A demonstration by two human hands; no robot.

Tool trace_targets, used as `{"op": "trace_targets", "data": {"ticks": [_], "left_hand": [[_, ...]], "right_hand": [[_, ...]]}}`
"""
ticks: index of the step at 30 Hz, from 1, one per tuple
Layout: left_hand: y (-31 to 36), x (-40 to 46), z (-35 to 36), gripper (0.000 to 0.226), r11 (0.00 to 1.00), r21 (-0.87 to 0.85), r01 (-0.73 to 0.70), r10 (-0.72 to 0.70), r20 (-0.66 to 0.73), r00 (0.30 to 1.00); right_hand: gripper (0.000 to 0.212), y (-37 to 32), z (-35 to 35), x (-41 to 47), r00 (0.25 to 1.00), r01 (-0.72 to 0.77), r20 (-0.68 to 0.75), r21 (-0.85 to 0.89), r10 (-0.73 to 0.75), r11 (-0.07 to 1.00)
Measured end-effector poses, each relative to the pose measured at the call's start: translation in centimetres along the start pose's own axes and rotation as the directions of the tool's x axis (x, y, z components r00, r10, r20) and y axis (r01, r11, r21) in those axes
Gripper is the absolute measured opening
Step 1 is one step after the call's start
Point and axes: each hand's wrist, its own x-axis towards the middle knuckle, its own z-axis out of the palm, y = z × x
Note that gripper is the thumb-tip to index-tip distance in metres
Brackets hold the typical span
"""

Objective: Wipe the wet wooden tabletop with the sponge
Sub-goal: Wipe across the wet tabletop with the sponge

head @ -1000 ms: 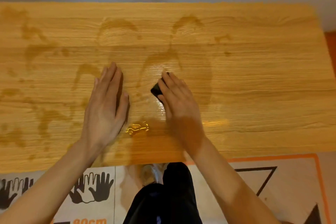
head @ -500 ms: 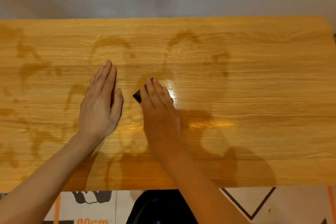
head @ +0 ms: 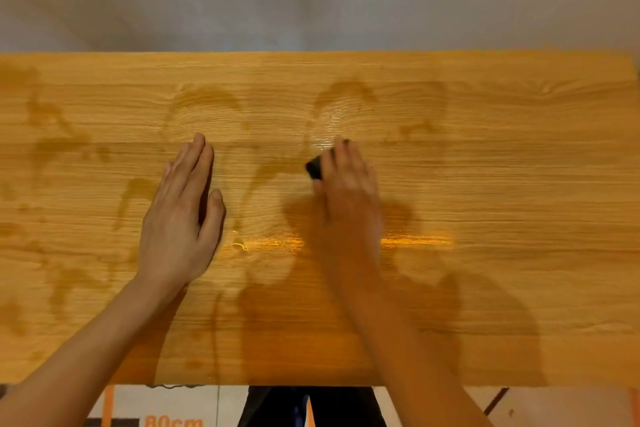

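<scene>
Sponge (head: 314, 167): dark, mostly hidden under the right hand (head: 348, 184), just right of frame centre, pressed flat on the tabletop (head: 519, 184). Only its left corner pokes out past the fingers, so its long axis can't be read. Right hand is flattened over it, fingers together pointing to the upper frame; more pressing than gripping.

Left hand (head: 180, 215) lies palm down, fingers straight and closed, holding nothing, left of centre and well apart from the sponge. Looks like a brace.

Key relation: most visible wet patches (head: 62, 149) sit left of the sponge, across the left half and past the left hand; a glossy streak (head: 332, 125) lies just above it. The right side looks mostly dry. My read: the next strokes go left and up, and the left hand is in the path, so it has to move or lift.
</scene>
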Motion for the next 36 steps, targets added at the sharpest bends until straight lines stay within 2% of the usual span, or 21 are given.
{"op": "trace_targets", "data": {"ticks": [3, 6, 8, 10, 12, 13, 15, 17, 19, 22, 24, 26, 27, 29, 33, 36], "left_hand": [[0.2, 0.0, 0.0, 0.056, 1.000, -0.002, 0.006, -0.006, 0.008, 1.000], [0.2, -0.1, -0.1, 0.057, 1.000, -0.019, 0.007, -0.007, 0.012, 1.000], [0.2, -0.1, -0.1, 0.057, 1.000, -0.021, 0.006, -0.006, 0.015, 1.000], [0.3, 0.0, 0.0, 0.058, 1.000, -0.016, 0.013, -0.012, 0.016, 1.000], [0.3, 0.0, -0.1, 0.058, 1.000, -0.014, 0.013, -0.013, 0.016, 1.000], [0.3, 0.0, -0.1, 0.058, 1.000, -0.013, 0.010, -0.009, 0.017, 1.000], [0.3, 0.1, -0.2, 0.058, 1.000, -0.013, 0.006, -0.005, 0.026, 1.000], [0.3, 0.2, -0.3, 0.058, 1.000, -0.006, 0.009, -0.009, 0.047, 0.999], [0.4, 0.3, -0.3, 0.059, 1.000, -0.009, 0.014, -0.014, 0.059, 0.998], [0.4, 0.3, -0.4, 0.059, 0.998, -0.050, 0.026, -0.023, 0.055, 0.998], [0.3, 0.5, -0.6, 0.059, 0.993, -0.113, 0.031, -0.025, 0.047, 0.999], [0.1, 1.5, -0.8, 0.059, 0.988, -0.155, -0.008, 0.014, 0.038, 0.999], [0.0, 2.4, -0.8, 0.058, 0.986, -0.163, -0.033, 0.038, 0.030, 0.999], [-0.2, 5.2, -0.8, 0.057, 0.985, -0.156, -0.069, 0.070, -0.001, 0.998], [-0.8, 10.8, -0.6, 0.056, 0.987, -0.112, -0.113, 0.108, -0.048, 0.993], [-1.2, 12.1, 0.0, 0.056, 0.986, -0.088, -0.140, 0.137, -0.035, 0.990]], "right_hand": [[0.050, -2.0, 1.2, 0.8, 0.972, 0.189, 0.134, 0.057, -0.195, 0.980], [0.046, 2.6, -1.1, 0.8, 0.963, 0.187, 0.178, 0.093, -0.201, 0.978], [0.044, 7.5, -3.2, 0.1, 0.991, 0.070, 0.102, 0.103, -0.081, 0.992], [0.041, 10.9, -5.4, -0.8, 0.992, -0.123, 0.005, 0.142, 0.124, 0.982], [0.038, 10.9, -5.9, -1.1, 0.957, -0.271, -0.055, 0.186, 0.285, 0.945], [0.038, 9.6, -5.4, -0.8, 0.945, -0.296, -0.082, 0.198, 0.317, 0.934], [0.039, 5.9, -3.4, 0.6, 0.961, -0.244, -0.090, 0.177, 0.262, 0.954], [0.043, 1.5, -0.9, 2.1, 0.993, -0.117, 0.013, 0.094, 0.116, 0.989], [0.047, -2.2, 1.1, 2.9, 0.995, 0.010, 0.102, 0.067, -0.016, 0.998], [0.050, -1.7, 0.7, 3.5, 0.966, 0.194, 0.165, 0.059, -0.201, 0.979], [0.049, 2.4, -1.3, 3.2, 0.970, 0.152, 0.182, 0.065, -0.161, 0.986], [0.041, 7.3, -3.8, 2.5, 0.997, -0.058, 0.057, 0.161, 0.049, 0.985], [0.040, 8.9, -5.0, 2.1, 0.988, -0.152, 0.012, 0.206, 0.153, 0.967], [0.039, 10.0, -6.2, 1.4, 0.972, -0.230, 0.009, 0.245, 0.236, 0.942], [0.038, 8.9, -5.7, -0.7, 0.990, -0.098, 0.128, 0.293, 0.062, 0.951], [0.039, 9.8, -6.1, 1.0, 0.984, 0.015, 0.169, 0.248, -0.058, 0.969]]}}
